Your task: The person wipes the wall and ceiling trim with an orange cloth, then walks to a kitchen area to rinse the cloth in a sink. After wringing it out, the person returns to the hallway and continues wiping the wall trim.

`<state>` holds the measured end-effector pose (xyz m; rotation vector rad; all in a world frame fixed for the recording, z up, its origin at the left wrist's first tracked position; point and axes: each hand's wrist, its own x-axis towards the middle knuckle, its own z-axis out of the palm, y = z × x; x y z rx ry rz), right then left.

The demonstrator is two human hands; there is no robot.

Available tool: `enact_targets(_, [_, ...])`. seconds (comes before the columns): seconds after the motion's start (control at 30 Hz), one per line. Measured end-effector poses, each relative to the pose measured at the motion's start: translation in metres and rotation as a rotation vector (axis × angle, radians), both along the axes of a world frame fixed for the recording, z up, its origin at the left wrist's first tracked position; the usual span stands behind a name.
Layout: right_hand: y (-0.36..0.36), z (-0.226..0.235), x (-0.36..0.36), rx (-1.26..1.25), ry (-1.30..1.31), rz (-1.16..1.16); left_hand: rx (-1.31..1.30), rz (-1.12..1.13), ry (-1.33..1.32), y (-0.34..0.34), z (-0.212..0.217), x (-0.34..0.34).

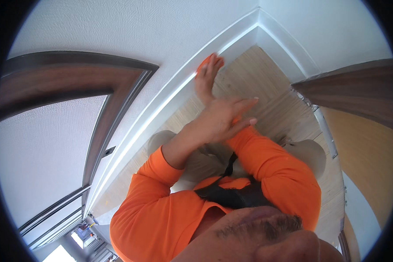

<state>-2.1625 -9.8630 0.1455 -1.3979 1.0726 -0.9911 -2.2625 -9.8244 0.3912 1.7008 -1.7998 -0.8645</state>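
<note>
My right hand (pixel 206 79) reaches forward to the white baseboard (pixel 174 89) of the left wall. Its fingers lie against a bunched orange cloth (pixel 202 68), which touches the baseboard's upper part. My left hand (pixel 226 117) crosses over my right forearm near the cuff of the orange sleeve (pixel 266 153). Two of its digits are stretched out and apart, pointing right, and I see nothing held in it. Its other fingers are partly hidden behind the hand, and it looks slightly blurred.
Two baseboards meet at a corner (pixel 258 26) ahead. Wood-pattern flooring (pixel 253 78) lies below. A brown-framed opening or panel (pixel 131 83) stands in the left wall. At right are a dark brown board (pixel 358 85) and a tan panel (pixel 362 144). My bent knees (pixel 312 157) are under my arms.
</note>
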Motion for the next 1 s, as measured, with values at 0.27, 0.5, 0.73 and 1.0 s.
enact_targets(0.27, [-0.146, 0.030, -0.027, -0.080, -0.208, -0.303, -0.021, 0.079, -0.057, 0.023, 0.010, 0.000])
enact_targets(0.5, [-0.019, -0.014, 0.010, 0.313, -0.153, -0.142, -0.013, 0.031, -0.056, 0.011, -0.015, 0.018])
enact_targets(0.73, [-0.214, -0.060, -0.038, 0.385, -0.365, -0.506, 0.147, 0.033, -0.063, 0.024, -0.017, 0.013])
enact_targets(1.0, [-0.184, -0.066, -0.037, 0.530, -0.471, -0.391, 0.155, -0.004, -0.027, 0.028, -0.008, 0.001])
